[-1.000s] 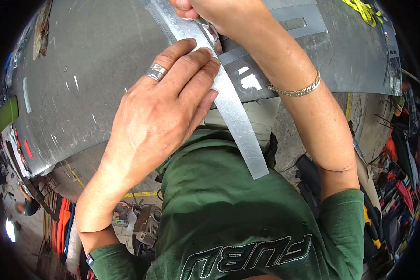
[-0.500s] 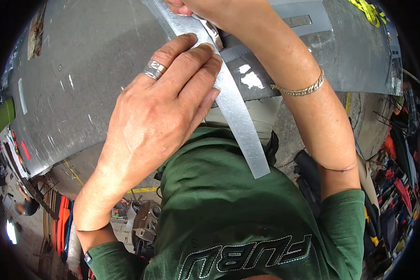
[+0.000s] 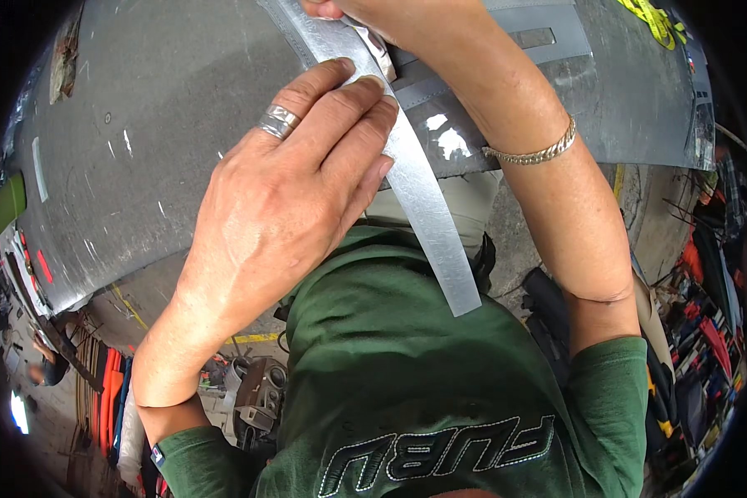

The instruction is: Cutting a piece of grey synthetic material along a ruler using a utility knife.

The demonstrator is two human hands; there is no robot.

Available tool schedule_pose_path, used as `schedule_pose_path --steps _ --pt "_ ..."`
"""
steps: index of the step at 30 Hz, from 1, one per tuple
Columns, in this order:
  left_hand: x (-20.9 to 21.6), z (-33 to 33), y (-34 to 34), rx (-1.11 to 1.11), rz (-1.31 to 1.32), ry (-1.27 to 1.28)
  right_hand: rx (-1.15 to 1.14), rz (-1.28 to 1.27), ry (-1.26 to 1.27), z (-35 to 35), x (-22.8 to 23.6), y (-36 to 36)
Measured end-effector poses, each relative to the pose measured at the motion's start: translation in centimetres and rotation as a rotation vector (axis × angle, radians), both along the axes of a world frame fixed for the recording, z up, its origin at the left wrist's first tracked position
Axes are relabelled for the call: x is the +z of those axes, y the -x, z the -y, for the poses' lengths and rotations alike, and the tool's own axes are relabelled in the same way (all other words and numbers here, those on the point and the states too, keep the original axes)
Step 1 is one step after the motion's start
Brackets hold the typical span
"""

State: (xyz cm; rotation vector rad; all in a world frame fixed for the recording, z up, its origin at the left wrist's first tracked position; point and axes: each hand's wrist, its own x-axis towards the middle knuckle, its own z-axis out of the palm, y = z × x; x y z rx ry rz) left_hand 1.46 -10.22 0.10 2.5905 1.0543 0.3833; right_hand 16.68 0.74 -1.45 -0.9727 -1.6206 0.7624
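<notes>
My left hand (image 3: pixel 278 191), with a silver ring, lies over a long metal straightedge strip (image 3: pixel 432 228). Its fingertips press flat on the metal, and the thumb rests by the edge. The strip runs diagonally past the dark grey table's edge, its lower end above my green shirt. At the top edge of the picture my right hand (image 3: pixel 328 8) is mostly cut off. Its visible fingers are curled beside the strip; whatever they hold is hidden. A shiny metal piece (image 3: pixel 378 51) lies beside the strip under my right wrist. Grey stitched-looking material (image 3: pixel 286 33) shows under the strip.
The worn grey tabletop (image 3: pixel 124 191) spreads left. A grey slotted piece (image 3: pixel 568 37) lies at right, with a yellow tape (image 3: pixel 651 21) behind. Below stands a sewing-machine-like device (image 3: pixel 261 390). Coloured material rolls (image 3: pixel 112 390) and stacked fabrics (image 3: pixel 710 332) flank me. Another person (image 3: pixel 50 365) is far left.
Almost nothing differs. My left hand and the metal strip sit very slightly to the right of before; my right hand has shifted slightly at the top edge.
</notes>
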Motion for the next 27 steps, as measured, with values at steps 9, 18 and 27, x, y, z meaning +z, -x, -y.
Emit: schedule_pose_path --steps 9,18,27 --pt "0.0 0.0 0.1 -0.003 0.020 -0.044 -0.080 -0.084 0.054 -0.2 -0.5 0.6" --pt "0.1 1.5 4.8 0.046 -0.252 -0.204 -0.169 -0.055 0.135 1.0 0.4 1.2" --pt "0.0 0.8 10.7 0.334 -0.408 -0.282 0.066 -1.007 0.279 2.3 5.8 -5.0"
